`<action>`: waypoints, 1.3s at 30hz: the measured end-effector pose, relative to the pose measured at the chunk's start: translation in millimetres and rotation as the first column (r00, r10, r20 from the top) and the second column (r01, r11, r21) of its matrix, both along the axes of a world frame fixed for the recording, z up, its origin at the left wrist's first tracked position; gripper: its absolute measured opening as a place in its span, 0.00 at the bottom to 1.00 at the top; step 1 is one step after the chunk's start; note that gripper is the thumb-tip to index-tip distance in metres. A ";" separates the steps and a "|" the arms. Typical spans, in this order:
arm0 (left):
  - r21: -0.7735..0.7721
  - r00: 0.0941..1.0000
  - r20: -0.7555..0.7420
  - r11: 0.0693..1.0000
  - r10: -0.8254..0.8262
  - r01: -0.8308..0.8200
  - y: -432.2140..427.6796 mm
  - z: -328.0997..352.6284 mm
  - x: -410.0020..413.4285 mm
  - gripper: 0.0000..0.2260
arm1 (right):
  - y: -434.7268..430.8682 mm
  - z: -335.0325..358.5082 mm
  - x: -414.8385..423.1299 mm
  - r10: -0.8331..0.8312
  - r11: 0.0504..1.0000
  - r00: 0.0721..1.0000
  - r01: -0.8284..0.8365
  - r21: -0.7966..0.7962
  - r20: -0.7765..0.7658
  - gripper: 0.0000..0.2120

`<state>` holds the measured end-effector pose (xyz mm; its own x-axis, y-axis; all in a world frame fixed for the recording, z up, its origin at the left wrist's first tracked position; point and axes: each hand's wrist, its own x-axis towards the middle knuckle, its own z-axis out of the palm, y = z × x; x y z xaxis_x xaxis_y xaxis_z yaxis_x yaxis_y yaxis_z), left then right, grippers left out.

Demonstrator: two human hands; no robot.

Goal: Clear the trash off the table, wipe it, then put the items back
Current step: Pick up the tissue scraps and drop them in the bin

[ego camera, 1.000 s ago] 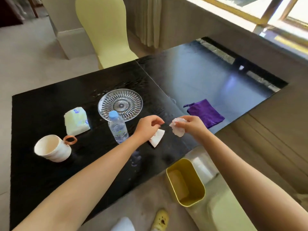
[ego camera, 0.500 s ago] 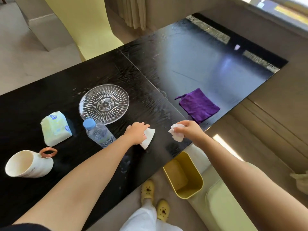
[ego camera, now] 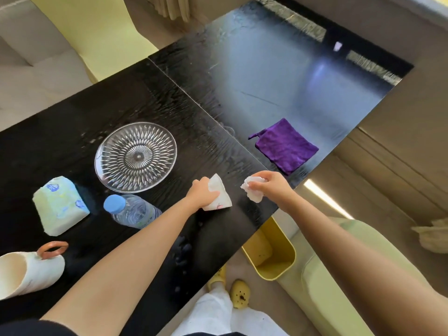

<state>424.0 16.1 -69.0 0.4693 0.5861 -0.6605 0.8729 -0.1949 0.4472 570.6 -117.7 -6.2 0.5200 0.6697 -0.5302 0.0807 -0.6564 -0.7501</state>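
My left hand (ego camera: 202, 196) grips a flat white paper scrap (ego camera: 219, 194) near the front edge of the black table (ego camera: 72, 127). My right hand (ego camera: 272, 186) holds a crumpled white tissue (ego camera: 252, 192) just right of it, over the table's edge. A purple cloth (ego camera: 286, 147) lies flat on the table beyond my right hand. On the left stand a clear glass plate (ego camera: 135, 156), a water bottle with a blue cap (ego camera: 132, 210), a tissue pack (ego camera: 60, 204) and a white mug with an orange handle (ego camera: 26, 271).
A yellow bin (ego camera: 274, 259) stands open on the floor below the table's front edge, under my right forearm. A pale green cushioned seat (ego camera: 327, 275) is beside it. A yellow-green chair (ego camera: 97, 27) stands behind the table. My feet in yellow shoes (ego camera: 238, 293) show below.
The view has tilted down and closer to the table. My left hand has closed on the paper scrap and lifted its edge. My right hand stays near the edge with the tissue.
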 end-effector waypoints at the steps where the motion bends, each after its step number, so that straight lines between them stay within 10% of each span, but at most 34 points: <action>1: -0.074 0.995 0.057 0.995 0.077 -0.072 -0.5 2.1 6.2 0.22 | 2.0 2.6 0.0 0.000 1.000 1.000 0.000 0.011 0.009 0.07; 6: -0.435 0.920 0.292 0.893 0.260 -0.114 -18.1 20.3 40.2 0.21 | 2.0 17.3 1.4 -0.030 0.997 0.999 0.027 0.068 0.040 0.07; 14: -0.885 0.666 0.248 0.444 0.704 -0.140 -65.5 47.0 62.4 0.16 | -20.3 23.9 7.8 -0.034 0.999 0.895 0.014 0.048 0.444 0.12; 29: -0.691 0.760 0.319 0.688 0.566 -0.222 -174.5 21.0 83.7 0.17 | -156.3 -7.8 31.5 -0.151 0.988 0.918 0.134 0.072 0.367 0.15; 35: -0.779 0.637 0.262 0.548 0.725 -0.304 -225.0 15.7 81.5 0.13 | -194.3 -27.3 37.5 -0.192 0.979 0.907 0.206 -0.005 -0.374 0.21; 39: -0.706 0.663 0.306 0.630 0.683 -0.324 -240.5 11.8 77.0 0.15 | -204.8 -52.9 38.1 -0.194 0.975 0.904 0.222 0.029 -0.381 0.26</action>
